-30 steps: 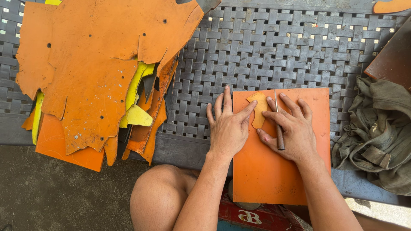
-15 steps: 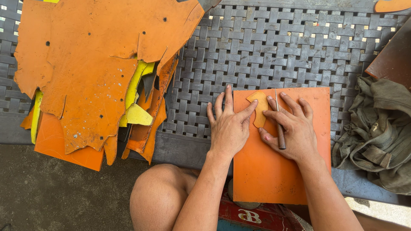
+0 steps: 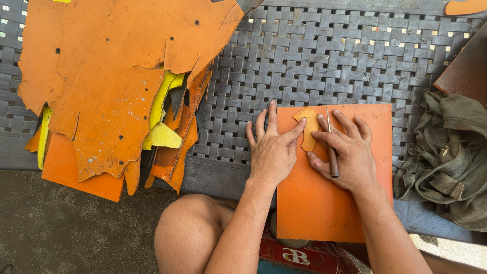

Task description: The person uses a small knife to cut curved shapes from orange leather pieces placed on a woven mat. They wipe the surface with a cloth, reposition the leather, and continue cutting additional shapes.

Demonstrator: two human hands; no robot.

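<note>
A small tan leather piece point(image 3: 309, 129) lies on the orange cutting board point(image 3: 324, 213), at centre right of the frame. The left hand point(image 3: 272, 152) lies flat with fingers spread, its index finger pressing the piece. The right hand point(image 3: 347, 155) grips a thin awl point(image 3: 331, 147) beside it. Orange and yellow leather scraps point(image 3: 116, 91) are piled at upper left on the woven grey bench point(image 3: 314, 56); an olive cloth point(image 3: 449, 157) sits at right.

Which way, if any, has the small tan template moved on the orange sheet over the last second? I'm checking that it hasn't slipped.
No. The tan template sits in the same spot near the orange sheet's top edge, pinned by the left hand.
</note>
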